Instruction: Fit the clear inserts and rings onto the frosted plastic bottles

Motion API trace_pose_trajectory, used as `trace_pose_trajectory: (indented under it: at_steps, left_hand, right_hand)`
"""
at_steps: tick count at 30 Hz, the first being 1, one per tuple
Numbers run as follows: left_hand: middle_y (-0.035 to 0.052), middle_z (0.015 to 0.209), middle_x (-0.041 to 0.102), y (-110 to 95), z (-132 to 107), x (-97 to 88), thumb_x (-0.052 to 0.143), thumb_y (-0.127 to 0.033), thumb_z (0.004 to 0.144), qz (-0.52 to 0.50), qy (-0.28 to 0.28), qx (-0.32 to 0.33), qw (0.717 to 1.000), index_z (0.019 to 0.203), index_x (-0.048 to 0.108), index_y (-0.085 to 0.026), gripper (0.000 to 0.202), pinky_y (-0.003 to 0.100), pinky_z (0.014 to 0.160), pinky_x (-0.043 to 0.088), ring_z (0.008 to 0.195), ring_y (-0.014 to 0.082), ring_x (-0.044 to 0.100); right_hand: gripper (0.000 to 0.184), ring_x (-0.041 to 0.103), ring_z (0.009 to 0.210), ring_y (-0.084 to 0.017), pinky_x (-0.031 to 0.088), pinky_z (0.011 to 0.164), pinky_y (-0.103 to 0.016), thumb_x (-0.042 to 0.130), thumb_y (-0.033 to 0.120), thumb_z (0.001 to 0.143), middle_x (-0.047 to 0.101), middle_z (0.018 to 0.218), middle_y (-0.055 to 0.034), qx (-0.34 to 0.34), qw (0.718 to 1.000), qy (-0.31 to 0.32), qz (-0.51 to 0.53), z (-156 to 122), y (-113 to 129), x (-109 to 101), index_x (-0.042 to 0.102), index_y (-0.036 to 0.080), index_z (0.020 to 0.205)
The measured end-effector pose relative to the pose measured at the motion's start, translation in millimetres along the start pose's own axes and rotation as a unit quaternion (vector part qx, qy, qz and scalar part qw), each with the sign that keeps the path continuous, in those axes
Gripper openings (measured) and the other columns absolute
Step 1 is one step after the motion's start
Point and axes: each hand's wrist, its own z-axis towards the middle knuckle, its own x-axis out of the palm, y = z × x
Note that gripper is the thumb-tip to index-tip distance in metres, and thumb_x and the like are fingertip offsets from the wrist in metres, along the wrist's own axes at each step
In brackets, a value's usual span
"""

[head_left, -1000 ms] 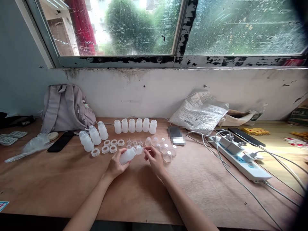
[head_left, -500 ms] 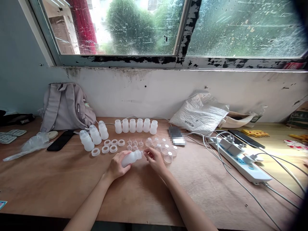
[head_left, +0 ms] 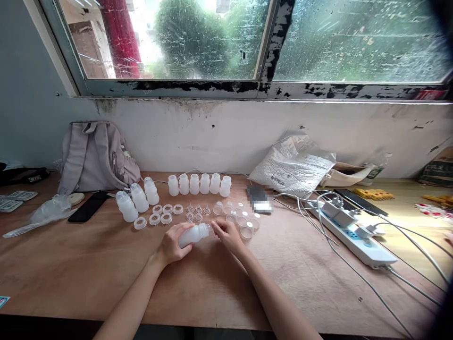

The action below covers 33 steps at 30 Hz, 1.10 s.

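My left hand (head_left: 172,243) is wrapped around a frosted white baby bottle (head_left: 191,236), tilted with its neck pointing right. At the bottle's mouth is a small clear teat (head_left: 209,229), and the closed fingertips of my right hand (head_left: 227,233) pinch its tip. Just beyond my hands lie several clear teats (head_left: 198,210) in two rows. White collar rings (head_left: 166,218) are to their left, and transparent caps (head_left: 247,230) to their right. Behind these stands a row of open small bottles (head_left: 194,183). Several bottles with clear tops (head_left: 139,198) stand at the left.
A grey backpack (head_left: 97,158) leans on the wall at the left, with a black phone (head_left: 88,207) and a plastic bag (head_left: 51,210) before it. At the right are a silver padded mailer (head_left: 292,165), a power strip (head_left: 364,241) with trailing cables, and a plastic bottle (head_left: 378,169).
My right fingers have closed more tightly on the teat at the bottle's mouth. The bottle has dipped slightly toward level; my left hand keeps its hold.
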Motion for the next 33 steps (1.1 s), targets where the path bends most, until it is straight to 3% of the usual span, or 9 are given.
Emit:
trace_pose_trajectory:
  at_steps: [4, 8, 11, 14, 17, 22, 27, 33]
  left_hand:
    - [0.0075, 0.108, 0.056, -2, 0, -0.6, 0.055, -0.018, 0.066, -0.020, 0.007, -0.006, 1.000, 0.114, 0.045, -0.021, 0.049, 0.037, 0.085, 0.043, 0.099, 0.0223, 0.053]
    - [0.0077, 0.108, 0.057, -3, 1, -1.1, 0.055, -0.022, 0.068, -0.061, 0.006, -0.023, 0.998, 0.113, 0.047, -0.020, 0.046, 0.036, 0.085, 0.044, 0.098, 0.0221, 0.053]
    - [0.0074, 0.107, 0.058, -4, 2, -2.0, 0.056, -0.027, 0.069, -0.112, 0.016, -0.067, 0.991, 0.111, 0.050, -0.019, 0.043, 0.034, 0.081, 0.046, 0.095, 0.0220, 0.056]
    - [0.0067, 0.102, 0.061, -7, 3, -3.6, 0.054, -0.032, 0.072, -0.181, 0.049, -0.122, 0.975, 0.109, 0.052, -0.017, 0.040, 0.032, 0.073, 0.049, 0.087, 0.0211, 0.058]
    - [0.0063, 0.096, 0.062, -9, 4, -4.0, 0.052, -0.034, 0.074, -0.220, 0.070, -0.152, 0.961, 0.107, 0.054, -0.016, 0.038, 0.031, 0.071, 0.049, 0.083, 0.0207, 0.059]
    - [0.0085, 0.103, 0.061, -10, 3, -0.7, 0.056, -0.033, 0.070, -0.190, 0.050, -0.139, 0.971, 0.107, 0.054, -0.016, 0.041, 0.035, 0.076, 0.048, 0.090, 0.0236, 0.057]
    - [0.0081, 0.107, 0.059, -9, 3, 0.2, 0.056, -0.030, 0.071, -0.176, 0.044, -0.125, 0.976, 0.109, 0.053, -0.017, 0.041, 0.034, 0.079, 0.048, 0.094, 0.0230, 0.057]
    - [0.0090, 0.108, 0.059, -11, 3, 1.8, 0.056, -0.028, 0.070, -0.137, 0.045, -0.084, 0.986, 0.110, 0.052, -0.018, 0.042, 0.036, 0.081, 0.047, 0.096, 0.0235, 0.056]
  right_hand:
    - [0.045, 0.034, 0.040, -0.007, 0.026, 0.040, -0.020, 0.042, 0.044, 0.080, 0.037, 0.041, 0.0038, 0.012, 1.000, 0.000, 0.019, 0, -1, 1, 0.044, 0.016, 0.045]
    - [0.027, 0.044, 0.045, -0.008, 0.035, 0.041, -0.019, 0.050, 0.044, 0.075, 0.051, 0.057, 0.0029, 0.044, 0.993, 0.010, 0.105, 0, 3, -2, 0.056, 0.017, 0.075]
    - [0.032, 0.056, 0.064, -0.012, 0.045, 0.050, -0.022, 0.055, 0.040, 0.073, 0.059, 0.084, -0.0036, 0.052, 0.976, 0.051, 0.205, 0, 10, -4, 0.056, 0.019, 0.096]
    - [0.032, 0.056, 0.084, -0.017, 0.049, 0.066, -0.028, 0.058, 0.038, 0.071, 0.059, 0.097, -0.0066, 0.052, 0.961, 0.075, 0.262, -1, 16, -5, 0.058, 0.019, 0.097]
    - [0.030, 0.058, 0.079, -0.017, 0.049, 0.066, -0.030, 0.059, 0.041, 0.069, 0.062, 0.086, -0.0052, 0.064, 0.959, 0.061, 0.269, -1, 16, -3, 0.060, 0.017, 0.087]
    - [0.033, 0.049, 0.040, -0.008, 0.041, 0.041, -0.021, 0.056, 0.047, 0.070, 0.053, 0.049, 0.0035, 0.091, 0.975, 0.011, 0.203, 1, 7, 5, 0.051, 0.016, 0.063]
    - [0.029, 0.051, 0.043, -0.009, 0.039, 0.038, -0.019, 0.055, 0.046, 0.071, 0.054, 0.055, 0.0036, 0.084, 0.972, 0.017, 0.217, 1, 4, 4, 0.050, 0.018, 0.075]
    - [0.033, 0.041, 0.034, -0.007, 0.030, 0.035, -0.018, 0.053, 0.045, 0.073, 0.045, 0.042, 0.0062, 0.085, 0.982, -0.007, 0.170, 2, -1, 3, 0.043, 0.018, 0.059]
